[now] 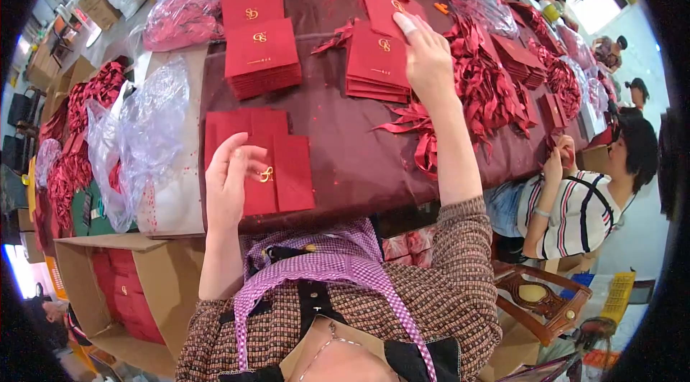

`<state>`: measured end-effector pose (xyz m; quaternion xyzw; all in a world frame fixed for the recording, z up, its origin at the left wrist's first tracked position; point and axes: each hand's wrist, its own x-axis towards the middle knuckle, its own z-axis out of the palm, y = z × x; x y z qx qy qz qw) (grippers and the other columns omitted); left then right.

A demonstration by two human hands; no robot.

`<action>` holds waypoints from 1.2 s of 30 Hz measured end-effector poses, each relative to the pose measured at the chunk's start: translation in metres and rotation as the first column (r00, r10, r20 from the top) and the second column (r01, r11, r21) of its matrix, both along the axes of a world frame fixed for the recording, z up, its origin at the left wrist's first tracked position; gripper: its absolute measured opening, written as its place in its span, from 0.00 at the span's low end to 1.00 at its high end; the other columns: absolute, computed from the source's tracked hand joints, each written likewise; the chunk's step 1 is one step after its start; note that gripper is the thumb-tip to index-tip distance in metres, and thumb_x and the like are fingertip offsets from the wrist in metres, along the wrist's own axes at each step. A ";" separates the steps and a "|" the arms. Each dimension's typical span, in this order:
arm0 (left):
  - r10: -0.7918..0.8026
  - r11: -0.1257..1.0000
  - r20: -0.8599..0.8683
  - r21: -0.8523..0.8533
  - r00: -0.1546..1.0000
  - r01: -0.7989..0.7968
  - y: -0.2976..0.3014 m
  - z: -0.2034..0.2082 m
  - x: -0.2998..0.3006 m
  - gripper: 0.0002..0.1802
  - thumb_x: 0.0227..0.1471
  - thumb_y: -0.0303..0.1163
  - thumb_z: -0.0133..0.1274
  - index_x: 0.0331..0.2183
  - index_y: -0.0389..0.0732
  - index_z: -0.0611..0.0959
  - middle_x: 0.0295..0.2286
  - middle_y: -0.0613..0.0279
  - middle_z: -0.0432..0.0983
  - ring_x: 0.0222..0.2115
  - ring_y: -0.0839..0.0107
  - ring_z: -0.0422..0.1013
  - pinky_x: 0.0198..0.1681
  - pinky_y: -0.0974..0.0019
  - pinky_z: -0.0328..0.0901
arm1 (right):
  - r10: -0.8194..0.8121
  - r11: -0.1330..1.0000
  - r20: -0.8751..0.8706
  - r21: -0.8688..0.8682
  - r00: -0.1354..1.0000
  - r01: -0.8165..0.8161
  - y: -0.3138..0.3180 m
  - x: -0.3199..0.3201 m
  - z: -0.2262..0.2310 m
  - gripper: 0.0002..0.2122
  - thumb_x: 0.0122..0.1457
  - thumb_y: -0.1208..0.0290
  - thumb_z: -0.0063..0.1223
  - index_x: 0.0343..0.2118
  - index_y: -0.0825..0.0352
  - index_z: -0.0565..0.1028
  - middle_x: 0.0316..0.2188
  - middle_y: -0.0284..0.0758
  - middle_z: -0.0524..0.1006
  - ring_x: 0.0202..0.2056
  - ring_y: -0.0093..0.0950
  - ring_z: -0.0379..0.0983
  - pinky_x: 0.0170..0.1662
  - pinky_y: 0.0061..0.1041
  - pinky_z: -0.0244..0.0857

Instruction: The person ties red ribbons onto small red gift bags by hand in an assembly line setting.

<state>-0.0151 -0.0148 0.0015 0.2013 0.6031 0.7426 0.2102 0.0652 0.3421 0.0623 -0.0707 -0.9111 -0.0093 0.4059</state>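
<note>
My right hand (429, 58), with a white wrap on one finger, grips the near corner of a red envelope (384, 0) with a gold emblem. That envelope is tilted above a stack of similar red envelopes (375, 58). Closer to me, my left hand (228, 179) has its fingers apart and slightly curled. It is over flat red envelopes (293, 173) near the table's front edge; whether it touches them I cannot tell. Another neat stack of red envelopes (262, 51) stands behind my left hand.
Loose red ribbons (489, 80) lie right of my right forearm. Clear plastic bags (154, 120) are at the left of the cloth-covered table (338, 145). An open cardboard box (169, 281) stands at lower left. Co-worker in striped top (571, 213) sits at the right.
</note>
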 end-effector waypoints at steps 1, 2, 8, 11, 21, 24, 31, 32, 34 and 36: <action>0.053 0.993 -0.122 -0.101 0.991 -0.065 -0.001 0.001 0.001 0.17 0.63 0.30 0.44 0.50 0.31 0.72 0.36 0.55 0.77 0.30 0.75 0.73 0.33 0.72 0.69 | -0.040 0.999 0.132 0.042 0.990 0.035 0.014 -0.009 -0.020 0.21 0.56 0.76 0.47 0.55 0.59 0.69 0.54 0.39 0.71 0.56 0.38 0.65 0.57 0.41 0.58; 0.095 0.970 -0.247 -0.196 0.964 -0.146 -0.003 0.001 0.001 0.16 0.62 0.29 0.44 0.49 0.30 0.72 0.37 0.55 0.77 0.31 0.75 0.73 0.33 0.72 0.69 | -0.078 0.995 0.260 0.085 0.963 0.058 0.030 -0.018 -0.045 0.22 0.57 0.74 0.47 0.56 0.58 0.67 0.56 0.39 0.70 0.58 0.38 0.64 0.58 0.43 0.57; 0.084 0.749 -0.715 -0.414 0.694 -0.517 -0.015 -0.010 -0.019 0.10 0.54 0.28 0.54 0.37 0.31 0.79 0.32 0.50 0.76 0.29 0.57 0.73 0.34 0.62 0.68 | 0.298 0.891 0.556 -0.454 0.776 -0.016 0.092 -0.011 -0.110 0.28 0.55 0.63 0.59 0.58 0.63 0.66 0.58 0.46 0.67 0.61 0.39 0.60 0.63 0.31 0.52; 0.012 0.717 -0.763 -0.444 0.647 -0.538 -0.012 -0.020 -0.023 0.12 0.52 0.32 0.57 0.34 0.32 0.79 0.31 0.50 0.74 0.34 0.52 0.71 0.38 0.56 0.66 | 0.292 0.890 0.479 -0.453 0.828 -0.052 0.084 -0.007 -0.100 0.27 0.53 0.68 0.60 0.57 0.63 0.67 0.57 0.47 0.67 0.61 0.40 0.60 0.63 0.32 0.53; -0.191 0.557 -0.799 -0.566 0.570 -0.607 -0.007 -0.029 -0.016 0.19 0.45 0.40 0.63 0.32 0.36 0.79 0.32 0.53 0.70 0.36 0.54 0.67 0.41 0.54 0.62 | 0.194 0.945 0.437 -0.324 0.878 -0.047 -0.019 0.051 -0.087 0.10 0.51 0.73 0.58 0.36 0.69 0.77 0.36 0.41 0.76 0.42 0.41 0.71 0.47 0.37 0.65; -0.223 0.556 -0.808 -0.565 0.546 -0.610 -0.002 -0.032 -0.017 0.18 0.45 0.39 0.63 0.33 0.36 0.79 0.32 0.53 0.71 0.36 0.54 0.68 0.41 0.54 0.62 | 0.088 0.962 0.449 -0.268 0.889 0.041 -0.033 0.061 -0.108 0.07 0.52 0.74 0.57 0.34 0.69 0.76 0.35 0.39 0.75 0.42 0.39 0.70 0.47 0.36 0.63; -0.246 0.580 -0.822 -0.550 0.514 -0.601 0.008 -0.031 -0.010 0.14 0.47 0.33 0.60 0.34 0.35 0.79 0.31 0.51 0.73 0.36 0.51 0.69 0.41 0.53 0.62 | 0.189 0.950 0.204 -0.286 0.961 -0.126 -0.064 0.049 -0.114 0.05 0.54 0.74 0.55 0.33 0.66 0.73 0.32 0.37 0.75 0.37 0.37 0.72 0.43 0.35 0.62; -0.245 0.589 -0.817 -0.553 0.522 -0.589 0.009 -0.031 -0.008 0.14 0.47 0.33 0.59 0.34 0.35 0.79 0.31 0.51 0.73 0.36 0.52 0.69 0.41 0.53 0.62 | 0.241 0.919 0.129 -0.350 0.962 -0.183 -0.077 0.046 -0.107 0.05 0.54 0.75 0.55 0.33 0.67 0.73 0.31 0.38 0.76 0.36 0.38 0.72 0.42 0.36 0.63; -0.250 0.600 -0.829 -0.539 0.501 -0.591 0.010 -0.033 -0.006 0.13 0.48 0.32 0.59 0.35 0.35 0.79 0.31 0.52 0.72 0.36 0.52 0.69 0.41 0.54 0.63 | 0.376 0.760 0.053 -0.588 0.925 -0.275 -0.107 0.038 -0.102 0.06 0.55 0.76 0.54 0.36 0.68 0.73 0.32 0.43 0.77 0.35 0.42 0.74 0.38 0.36 0.68; -0.262 0.635 -0.826 -0.536 0.498 -0.556 0.013 -0.032 -0.003 0.13 0.48 0.31 0.59 0.35 0.34 0.79 0.30 0.52 0.72 0.36 0.52 0.69 0.41 0.54 0.63 | 0.471 0.551 -0.030 -0.771 0.882 -0.321 -0.137 0.028 -0.109 0.05 0.56 0.76 0.54 0.35 0.68 0.73 0.32 0.44 0.76 0.36 0.42 0.74 0.40 0.34 0.68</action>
